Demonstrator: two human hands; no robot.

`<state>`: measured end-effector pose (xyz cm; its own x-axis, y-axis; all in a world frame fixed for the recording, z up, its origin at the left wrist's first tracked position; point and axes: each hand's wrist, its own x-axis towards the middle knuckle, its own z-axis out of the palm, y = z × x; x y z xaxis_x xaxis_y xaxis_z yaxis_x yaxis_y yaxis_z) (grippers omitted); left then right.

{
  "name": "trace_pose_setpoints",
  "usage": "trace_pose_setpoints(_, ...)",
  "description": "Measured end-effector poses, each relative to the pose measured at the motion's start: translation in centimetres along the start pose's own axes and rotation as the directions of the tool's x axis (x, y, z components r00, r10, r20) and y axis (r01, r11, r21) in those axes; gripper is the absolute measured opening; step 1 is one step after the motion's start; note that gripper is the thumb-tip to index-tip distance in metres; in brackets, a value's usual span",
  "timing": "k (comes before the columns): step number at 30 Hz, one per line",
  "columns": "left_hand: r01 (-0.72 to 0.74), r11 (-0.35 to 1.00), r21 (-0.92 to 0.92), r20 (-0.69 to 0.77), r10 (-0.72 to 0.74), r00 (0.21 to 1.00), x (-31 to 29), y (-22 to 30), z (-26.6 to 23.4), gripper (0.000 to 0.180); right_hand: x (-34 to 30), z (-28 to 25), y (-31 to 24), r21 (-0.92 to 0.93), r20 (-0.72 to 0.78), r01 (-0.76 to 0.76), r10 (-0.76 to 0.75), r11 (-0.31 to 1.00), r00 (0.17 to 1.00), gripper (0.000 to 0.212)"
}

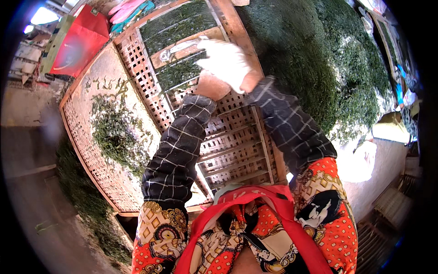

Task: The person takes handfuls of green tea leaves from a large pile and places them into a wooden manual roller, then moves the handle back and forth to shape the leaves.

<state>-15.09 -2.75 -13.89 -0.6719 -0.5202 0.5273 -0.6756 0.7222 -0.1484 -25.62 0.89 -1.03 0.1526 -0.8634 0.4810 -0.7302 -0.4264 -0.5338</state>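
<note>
Both my hands wear white gloves and meet over a woven bamboo tray (pixel 133 52) in a wooden frame. My right hand (pixel 230 61) is smeared by motion, so its fingers do not show clearly. My left hand (pixel 207 68) overlaps it and is mostly hidden; only its wrist and part of the glove show. Just beyond them, a wooden board (pixel 211 34) lies across the tray with a pale, shiny strip (pixel 185 44) along it. Dark green shredded leaves (pixel 178 22) cover the tray's far part, under thin slats. Whether either hand grips the board cannot be made out.
A second woven tray (pixel 82 137) at left holds a loose leaf pile (pixel 114 123). A large heap of green leaves (pixel 310 55) spreads at right. A red box (pixel 84 43) stands at far left, beside pink and teal gloves (pixel 132 16). More leaves lie on the floor.
</note>
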Motion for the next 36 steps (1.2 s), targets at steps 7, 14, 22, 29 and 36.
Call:
trace_pose_setpoints(7,0.097,0.835,-0.541,0.031,-0.096,0.995,1.5,0.9,-8.2,0.038,0.2,2.0,8.5,-0.244,0.059,0.179,-0.170,0.953,0.984,0.019)
trace_pose_setpoints(14,0.387,0.024,-0.922,0.070,-0.971,0.228,-7.2,-4.9,-11.1,0.059,-1.1,2.5,4.8,-0.362,-0.020,0.363,-0.397,0.859,0.918,0.033)
trace_pose_setpoints(22,0.528,0.849,-0.016,0.052,-0.526,0.849,-6.7,-3.0,-7.7,0.053,-0.3,3.8,1.1,-0.167,0.139,0.442,-0.422,0.882,0.896,0.043)
trace_pose_setpoints(29,0.609,0.648,-0.458,-0.170,-0.736,0.655,-7.1,-5.2,-9.2,0.048,1.1,5.1,-1.1,-0.254,0.133,0.404,-0.382,0.879,0.915,0.041)
trace_pose_setpoints(36,0.726,0.661,-0.192,-0.036,-0.744,0.667,-5.9,-3.5,-8.1,0.044,3.2,5.5,1.4,0.116,0.001,0.191,-0.193,0.975,0.981,0.033)
